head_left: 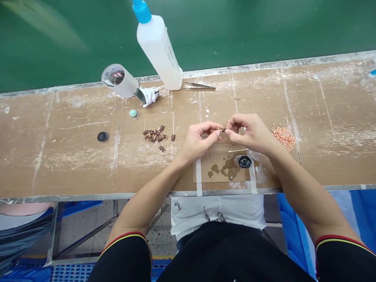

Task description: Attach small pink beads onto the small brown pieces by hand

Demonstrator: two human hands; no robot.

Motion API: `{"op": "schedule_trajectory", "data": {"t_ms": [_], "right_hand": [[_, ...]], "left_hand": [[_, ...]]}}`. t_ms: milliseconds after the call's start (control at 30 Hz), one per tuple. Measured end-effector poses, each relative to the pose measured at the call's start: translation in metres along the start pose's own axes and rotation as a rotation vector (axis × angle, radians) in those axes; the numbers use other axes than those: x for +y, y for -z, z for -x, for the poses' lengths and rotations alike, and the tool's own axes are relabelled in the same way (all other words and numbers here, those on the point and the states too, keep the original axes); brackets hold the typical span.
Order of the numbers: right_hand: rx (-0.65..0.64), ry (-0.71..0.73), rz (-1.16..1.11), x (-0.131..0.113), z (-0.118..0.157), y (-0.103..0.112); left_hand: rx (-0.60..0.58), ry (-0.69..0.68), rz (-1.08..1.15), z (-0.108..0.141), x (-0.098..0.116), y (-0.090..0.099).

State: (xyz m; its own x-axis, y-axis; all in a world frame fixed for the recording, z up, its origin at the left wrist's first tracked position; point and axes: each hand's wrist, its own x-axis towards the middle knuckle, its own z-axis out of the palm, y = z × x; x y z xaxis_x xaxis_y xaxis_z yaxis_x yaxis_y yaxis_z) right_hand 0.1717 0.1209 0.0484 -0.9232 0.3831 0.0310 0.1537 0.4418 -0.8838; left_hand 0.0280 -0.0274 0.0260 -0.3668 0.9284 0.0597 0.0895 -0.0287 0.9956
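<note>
Near the middle of the cardboard-covered table, my left hand [197,141] and my right hand [249,132] meet, fingertips pinched on a small brown piece [221,129] between them. Left of my left hand lies a pile of brown and gold pieces [155,134], with two pieces lying apart from it. A heap of small orange pieces [283,138] is to the right of my right hand. Below my hands are a white swab [237,150] and a small round pot of black stuff [244,161], beside dark wet spots on the cardboard.
A white bottle with a blue cap [160,51] stands at the back, tweezers [199,85] beside it. Further left are a white cylinder [122,82], a crumpled cloth [148,96], a pale green lump [133,113] and a black disc [102,136].
</note>
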Motion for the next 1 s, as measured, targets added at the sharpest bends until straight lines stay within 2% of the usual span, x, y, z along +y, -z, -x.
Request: {"op": "schedule_trajectory", "data": {"t_ms": [600, 733, 767, 833, 933, 1000], "right_hand": [[-0.009, 0.001, 0.000, 0.001, 0.001, -0.001], [0.008, 0.014, 0.014, 0.002, 0.002, 0.000], [0.022, 0.013, 0.017, 0.002, 0.003, 0.000], [0.063, 0.014, 0.017, 0.002, 0.004, 0.000], [0.134, 0.018, 0.001, 0.002, 0.004, 0.002], [0.157, 0.020, -0.012, 0.004, 0.003, 0.003]], "left_hand": [[-0.012, -0.009, -0.010, 0.001, -0.004, -0.001], [-0.077, -0.011, -0.048, -0.003, 0.003, 0.003], [-0.081, -0.027, -0.089, -0.004, 0.005, 0.008], [-0.016, -0.073, -0.227, -0.008, 0.006, 0.029], [0.248, -0.132, -0.524, -0.007, -0.002, 0.079], [0.397, -0.120, -0.682, -0.004, -0.009, 0.113]]}}
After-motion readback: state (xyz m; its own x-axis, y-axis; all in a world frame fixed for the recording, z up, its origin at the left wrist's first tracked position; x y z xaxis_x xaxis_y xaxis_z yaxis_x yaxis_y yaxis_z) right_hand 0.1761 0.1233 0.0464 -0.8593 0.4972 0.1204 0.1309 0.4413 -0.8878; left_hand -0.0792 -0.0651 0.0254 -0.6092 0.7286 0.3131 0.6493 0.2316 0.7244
